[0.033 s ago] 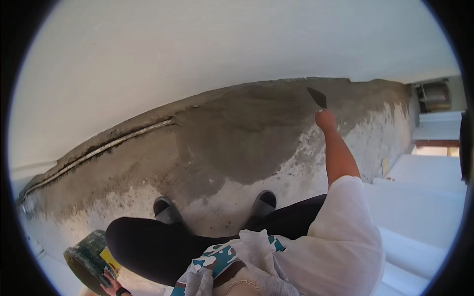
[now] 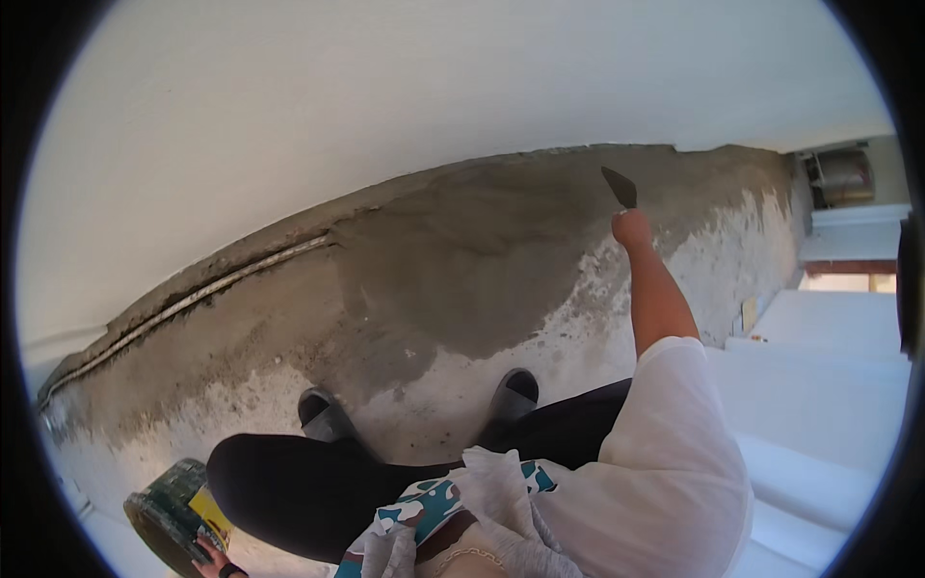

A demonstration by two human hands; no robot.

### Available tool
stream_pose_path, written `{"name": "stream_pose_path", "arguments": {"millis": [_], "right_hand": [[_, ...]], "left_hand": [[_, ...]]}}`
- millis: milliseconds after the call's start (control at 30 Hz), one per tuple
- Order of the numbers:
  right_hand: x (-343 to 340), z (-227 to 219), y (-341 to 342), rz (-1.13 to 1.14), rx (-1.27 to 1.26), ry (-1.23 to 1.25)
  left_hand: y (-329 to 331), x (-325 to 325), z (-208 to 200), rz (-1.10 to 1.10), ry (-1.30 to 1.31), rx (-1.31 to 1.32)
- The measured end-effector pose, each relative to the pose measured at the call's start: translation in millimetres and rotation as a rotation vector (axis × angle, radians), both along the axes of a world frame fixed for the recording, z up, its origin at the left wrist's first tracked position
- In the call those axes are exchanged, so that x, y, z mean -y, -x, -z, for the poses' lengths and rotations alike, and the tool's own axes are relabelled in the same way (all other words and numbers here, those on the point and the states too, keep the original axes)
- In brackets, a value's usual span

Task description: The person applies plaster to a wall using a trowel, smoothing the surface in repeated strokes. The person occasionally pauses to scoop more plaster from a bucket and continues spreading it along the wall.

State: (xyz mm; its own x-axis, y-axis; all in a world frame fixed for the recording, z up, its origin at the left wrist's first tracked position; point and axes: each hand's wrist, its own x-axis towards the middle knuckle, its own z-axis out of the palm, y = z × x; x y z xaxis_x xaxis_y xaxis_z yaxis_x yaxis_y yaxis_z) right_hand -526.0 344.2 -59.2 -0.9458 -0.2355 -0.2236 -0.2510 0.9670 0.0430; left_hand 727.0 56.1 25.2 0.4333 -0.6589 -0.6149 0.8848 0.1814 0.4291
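Note:
My right hand (image 2: 632, 228) is closed around the handle of a small pointed trowel (image 2: 620, 186), with the arm stretched far forward. The dark blade lies over the smoothed, wet grey mortar (image 2: 472, 270) on the ground along the wall, its tip toward the wall. I cannot tell whether the blade touches the mortar. At the lower left, my left hand (image 2: 212, 557) holds the rim of a dirty dark green bucket (image 2: 159, 511) with a yellow patch. The bucket leans beside my left knee, and its contents are too dark to make out.
A white wall (image 2: 434, 87) rises along the far side. A thin pale pipe (image 2: 231, 276) runs along its foot at the left. My slippered feet (image 2: 328, 414) stand at the mortar's near edge. White ledges (image 2: 819, 385) and a metal cylinder (image 2: 844, 179) are at the right.
The whole view has shifted very slightly. Both hands keep their hold on the trowel and the bucket.

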Motion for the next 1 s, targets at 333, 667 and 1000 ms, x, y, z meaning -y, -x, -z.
{"name": "stream_pose_path", "arguments": {"millis": [333, 667, 1000], "right_hand": [[-12.9, 53.9, -85.0, 0.634, 0.278, 0.389], [86.9, 66.3, -205.3, 0.396, 0.083, 0.448], [242.6, 47.7, -355.3, 0.289, 0.177, 0.631]], "left_hand": [[32.3, 173.6, -33.7, 0.131, -0.437, 0.502], [617.7, 222.4, -112.8, 1.561, 0.577, 1.513], [855.7, -7.6, -118.2, 2.143, 1.427, 1.166]]}}
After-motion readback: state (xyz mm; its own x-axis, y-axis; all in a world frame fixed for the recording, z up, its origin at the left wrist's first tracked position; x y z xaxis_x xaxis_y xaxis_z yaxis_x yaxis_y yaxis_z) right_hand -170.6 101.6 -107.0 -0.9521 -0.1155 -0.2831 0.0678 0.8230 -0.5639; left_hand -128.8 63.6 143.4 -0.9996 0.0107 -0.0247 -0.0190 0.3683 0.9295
